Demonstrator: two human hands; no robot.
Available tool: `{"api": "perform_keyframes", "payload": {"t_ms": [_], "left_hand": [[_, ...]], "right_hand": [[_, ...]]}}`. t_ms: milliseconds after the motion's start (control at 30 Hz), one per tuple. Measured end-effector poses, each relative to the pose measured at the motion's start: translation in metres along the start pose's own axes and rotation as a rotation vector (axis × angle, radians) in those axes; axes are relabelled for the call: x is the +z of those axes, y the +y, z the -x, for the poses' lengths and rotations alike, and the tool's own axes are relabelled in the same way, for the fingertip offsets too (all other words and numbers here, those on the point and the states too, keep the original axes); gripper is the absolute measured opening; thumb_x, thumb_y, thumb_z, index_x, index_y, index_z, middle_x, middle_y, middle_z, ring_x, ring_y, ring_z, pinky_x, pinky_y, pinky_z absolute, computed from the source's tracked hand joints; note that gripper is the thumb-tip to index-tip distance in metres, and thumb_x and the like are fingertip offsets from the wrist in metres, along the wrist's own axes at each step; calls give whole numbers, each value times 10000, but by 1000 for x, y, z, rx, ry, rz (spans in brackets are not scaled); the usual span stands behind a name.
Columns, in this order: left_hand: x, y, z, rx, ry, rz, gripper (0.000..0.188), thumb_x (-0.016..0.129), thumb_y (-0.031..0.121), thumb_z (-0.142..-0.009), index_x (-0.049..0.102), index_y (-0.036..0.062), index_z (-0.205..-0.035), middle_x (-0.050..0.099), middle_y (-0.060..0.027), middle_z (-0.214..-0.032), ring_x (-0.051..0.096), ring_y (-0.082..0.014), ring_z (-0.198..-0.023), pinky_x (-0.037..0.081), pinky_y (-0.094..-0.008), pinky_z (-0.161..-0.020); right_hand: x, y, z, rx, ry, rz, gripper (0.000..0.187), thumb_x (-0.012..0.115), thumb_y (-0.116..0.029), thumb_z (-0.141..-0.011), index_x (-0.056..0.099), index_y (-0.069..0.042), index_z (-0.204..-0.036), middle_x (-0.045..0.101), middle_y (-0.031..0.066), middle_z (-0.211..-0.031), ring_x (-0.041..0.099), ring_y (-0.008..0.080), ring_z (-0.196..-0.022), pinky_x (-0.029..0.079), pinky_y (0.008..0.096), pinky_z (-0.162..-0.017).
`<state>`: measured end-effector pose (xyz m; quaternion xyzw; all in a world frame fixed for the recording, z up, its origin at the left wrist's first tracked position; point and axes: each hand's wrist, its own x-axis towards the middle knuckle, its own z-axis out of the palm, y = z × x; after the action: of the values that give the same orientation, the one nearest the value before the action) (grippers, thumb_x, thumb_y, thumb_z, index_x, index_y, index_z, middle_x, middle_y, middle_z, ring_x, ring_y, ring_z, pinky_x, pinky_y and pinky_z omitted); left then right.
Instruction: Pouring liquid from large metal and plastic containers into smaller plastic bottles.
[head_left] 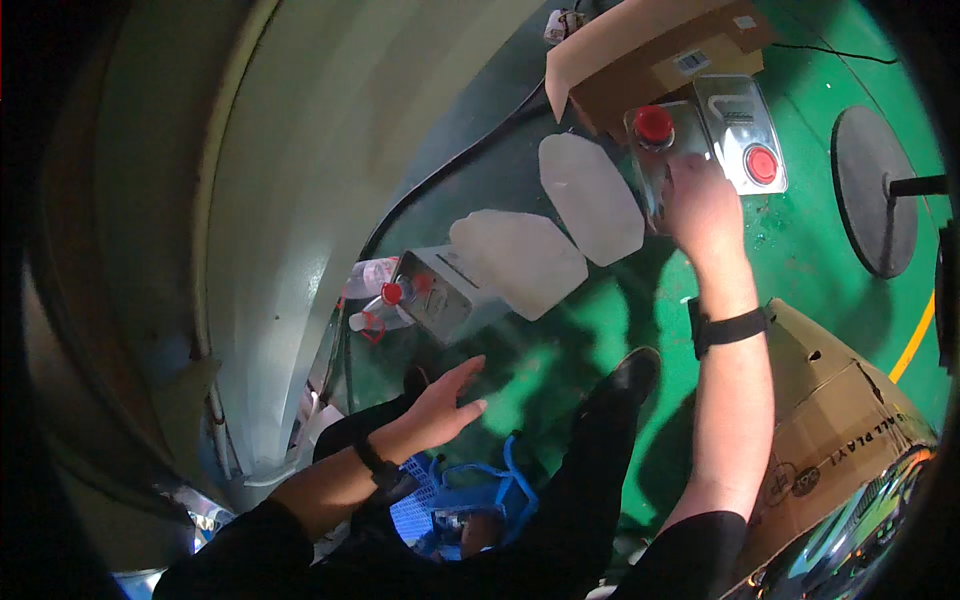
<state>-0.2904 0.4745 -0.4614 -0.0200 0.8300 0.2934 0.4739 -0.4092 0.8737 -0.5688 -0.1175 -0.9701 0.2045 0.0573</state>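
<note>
The right hand (698, 205) is at 2 o'clock from the middle of the view, its curled fingers touching the top of a metal can (685, 138) with a red cap (654, 125) at its far end; the back of the hand hides whether the fingers close round anything, so I cannot tell how tight the grip is. The left hand (436, 408), near 7 o'clock, is spread wide with the thumb apart from the fingers, and holds nothing over the green floor (545, 375). Just beside the touched can, on its 3 o'clock side, is a second metal can (733, 140), also red-capped, and a cardboard box (690, 60) sits at their 12 o'clock. Toward the can's 8 o'clock come two pale slabs (592, 200) with angled ends (their exact kind is hard to make out), the farther one partly covering a third metal can (445, 305) near 9 o'clock of the middle. Clear bottles (372, 277) are close to that can's red cap. A round black base (868, 195) is well apart toward 3 o'clock, and a blue stool (480, 498) is at 6 o'clock between the person's legs.
</note>
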Motion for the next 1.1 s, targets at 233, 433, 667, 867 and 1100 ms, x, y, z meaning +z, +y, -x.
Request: {"api": "perform_keyframes", "payload": {"t_ms": [233,433,667,867,1100], "left_hand": [[5,13,21,10,-30,-22,696,667,131,-925,327,64,-1529,494,-172,-1450,517,-295,-1297,450,-393,-1055],[-7,13,50,-2,7,16,719,673,120,-920,310,55,-1536,501,-158,-1443,530,-258,-1258,442,-381,-1064],[-21,5,88,14,63,27,731,669,107,-919,292,56,-1543,501,-164,-1444,539,-251,-1245,437,-375,-1073],[-34,13,126,80,58,21,720,661,110,-922,295,39,-1537,504,-179,-1433,531,-262,-1263,430,-384,-1081],[-51,2,198,157,118,19,653,650,107,-916,369,12,-1498,511,-202,-1436,513,-294,-1321,409,-403,-1116]], "right_hand": [[-8,4,1,-104,-5,270,276,667,-275,-841,658,-85,-1042,621,103,-1144,591,277,-1093,472,457,-934],[9,-5,8,-88,-200,328,220,535,-214,-915,711,-127,-1016,660,60,-1107,610,269,-1085,455,457,-928],[-26,-27,-5,45,-478,288,350,527,-387,-952,750,-143,-1069,730,83,-1103,658,248,-1084,387,484,-1001],[-44,-47,33,252,-414,235,358,487,-325,-956,780,-144,-1054,752,70,-1102,696,229,-1070,324,482,-1055],[-134,-93,78,-24,-167,287,327,515,-316,-926,787,-136,-905,763,70,-949,711,238,-906,380,454,-930]]}}
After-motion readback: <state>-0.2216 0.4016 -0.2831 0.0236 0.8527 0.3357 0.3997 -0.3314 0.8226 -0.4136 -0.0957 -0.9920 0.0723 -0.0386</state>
